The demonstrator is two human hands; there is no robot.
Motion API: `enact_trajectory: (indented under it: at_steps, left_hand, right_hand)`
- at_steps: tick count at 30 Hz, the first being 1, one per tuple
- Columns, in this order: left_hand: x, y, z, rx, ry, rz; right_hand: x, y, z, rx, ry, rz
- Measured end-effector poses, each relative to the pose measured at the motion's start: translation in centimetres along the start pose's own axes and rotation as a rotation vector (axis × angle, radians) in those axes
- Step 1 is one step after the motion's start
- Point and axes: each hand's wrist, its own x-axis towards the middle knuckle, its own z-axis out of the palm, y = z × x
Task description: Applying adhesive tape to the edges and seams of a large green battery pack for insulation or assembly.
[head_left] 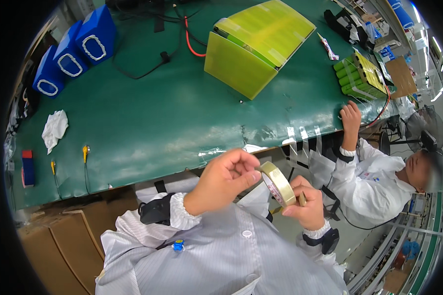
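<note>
Just in front of my body, my right hand (306, 204) grips a roll of clear yellowish adhesive tape (282, 183) by its right side. A small brownish piece (302, 198) sticks out between the fingers of that hand. My left hand (224, 179) is held at the roll's left edge, its fingers curled and the thumb tip close to the tape. Whatever lies between those fingertips is too small to make out. Several strips of clear tape (304, 139) hang from the table's front edge, beyond the roll.
On the green table (147, 123) stands a large yellow-green wrapped block (241, 66) with red and black leads. Blue packs (96, 37) and a white cloth (55, 129) are at left. A green cell pack (362, 76) lies at right, near a co-worker's hand (350, 118). Cardboard boxes (66, 241) stand below.
</note>
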Motion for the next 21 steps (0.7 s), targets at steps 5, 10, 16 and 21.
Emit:
enact_trajectory:
  at_steps: [5,10,16,21]
  left_hand:
    - [1.2,1.6,-0.2,0.281,-0.078,0.066]
    - [1.3,1.5,0.6,0.412,-0.060,0.149]
    - [2.4,1.7,1.0,0.365,0.004,-0.082]
    - [3.6,2.1,1.4,0.367,-0.021,-0.261]
  right_hand:
    - [0.2,0.4,0.0,0.030,-0.014,0.014]
    - [0.1,-0.6,-0.1,-0.105,-0.025,0.098]
    - [0.0,0.2,-0.2,-0.171,-0.002,0.034]
    - [-0.6,0.6,-0.7,-0.191,-0.024,0.070]
